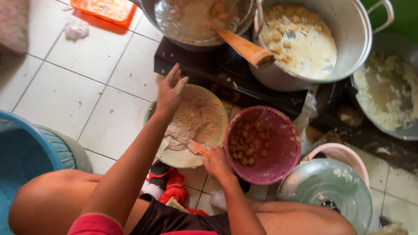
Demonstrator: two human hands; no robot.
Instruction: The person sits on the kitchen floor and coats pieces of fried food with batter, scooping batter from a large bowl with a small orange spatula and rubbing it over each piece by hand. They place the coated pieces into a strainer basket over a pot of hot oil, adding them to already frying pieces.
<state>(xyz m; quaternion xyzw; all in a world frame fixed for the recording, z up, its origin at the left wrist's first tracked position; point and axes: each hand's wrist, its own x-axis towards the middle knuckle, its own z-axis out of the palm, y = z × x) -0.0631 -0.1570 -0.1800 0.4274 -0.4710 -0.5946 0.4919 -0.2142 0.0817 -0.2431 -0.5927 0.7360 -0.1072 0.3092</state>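
Note:
A pale green bowl [216, 114] of beige dough stands on the white tiled floor in front of me. My left hand [169, 91] hovers over the bowl's far left rim with its fingers spread and bits of dough on them. My right hand [216, 163] sits at the near right rim and grips a small orange spoon [198, 149] whose tip lies in the dough. A pink perforated basket [285, 143] holding several fried brown balls touches the bowl on the right.
A dark stove [217, 72] carries a pan with a wooden handle [246, 48] and a large metal pot [348, 30] of balls in pale liquid. A wok of batter [385, 93] is far right. A metal lid [324, 189] lies near right; a blue basket [21, 156] left.

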